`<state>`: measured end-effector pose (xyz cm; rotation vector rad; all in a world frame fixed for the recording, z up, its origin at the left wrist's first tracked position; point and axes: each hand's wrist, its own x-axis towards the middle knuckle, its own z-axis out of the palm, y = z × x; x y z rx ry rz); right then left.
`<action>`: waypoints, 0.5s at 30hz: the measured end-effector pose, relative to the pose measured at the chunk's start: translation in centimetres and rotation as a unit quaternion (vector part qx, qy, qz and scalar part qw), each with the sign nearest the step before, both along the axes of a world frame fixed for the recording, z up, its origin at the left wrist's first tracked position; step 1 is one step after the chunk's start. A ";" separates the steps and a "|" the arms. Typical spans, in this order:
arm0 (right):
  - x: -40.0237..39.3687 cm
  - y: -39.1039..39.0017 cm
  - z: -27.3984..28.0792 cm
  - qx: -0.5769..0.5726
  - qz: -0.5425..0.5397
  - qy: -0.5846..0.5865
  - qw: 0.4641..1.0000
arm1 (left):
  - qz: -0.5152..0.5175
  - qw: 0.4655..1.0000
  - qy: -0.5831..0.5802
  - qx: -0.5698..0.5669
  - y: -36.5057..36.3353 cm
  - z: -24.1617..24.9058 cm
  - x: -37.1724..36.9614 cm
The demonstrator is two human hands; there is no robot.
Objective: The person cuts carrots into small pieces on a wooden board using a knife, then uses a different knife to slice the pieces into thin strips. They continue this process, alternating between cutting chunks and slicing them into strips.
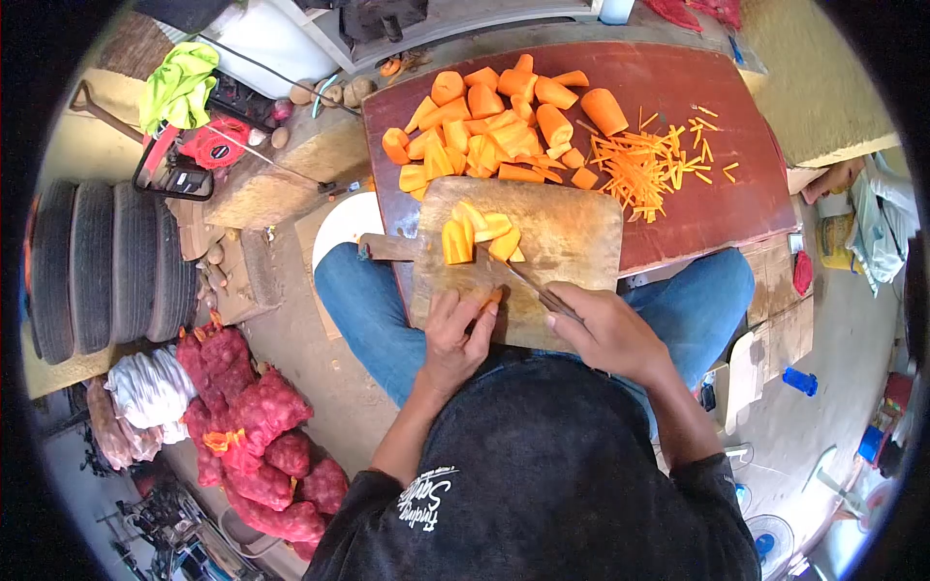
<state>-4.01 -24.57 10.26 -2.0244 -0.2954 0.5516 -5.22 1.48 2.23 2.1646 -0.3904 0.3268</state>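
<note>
A wooden cutting board [572, 218] with a short handle lies on the near edge of the red table, over my lap. Closed around a knife [535, 288] is my right hand [610, 334], the blade slanting over the board toward the far left. My left hand [460, 334] rests at the board's near left, its fingertips pinching a small orange carrot piece [495, 295], mostly hidden by the fingers. Beyond the knife tip sit several carrot slices [457, 242], lighter orange and thick. Past the board are peeled carrot chunks [481, 101] in a heap, with a pile of thin carrot sticks [639, 167] beside them.
The red table [717, 208] spans the space ahead of my knees. Red mesh sacks [266, 412] lie on the floor at left, below stacked tires [92, 266]. Flattened cardboard [787, 334] and a blue object [800, 381] are on the floor at right.
</note>
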 end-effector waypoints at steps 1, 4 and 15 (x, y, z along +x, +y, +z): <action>0.0 0.1 0.2 -0.011 -0.003 -0.001 1.000 | 0.005 1.000 0.010 -0.004 0.0 0.1 0.0; -0.1 0.4 1.3 -0.027 0.002 -0.006 1.000 | 0.027 0.999 0.033 -0.018 0.6 0.7 -0.1; 2.5 4.3 -2.2 0.064 0.023 0.017 0.998 | 0.050 0.999 0.010 0.015 1.6 1.6 0.2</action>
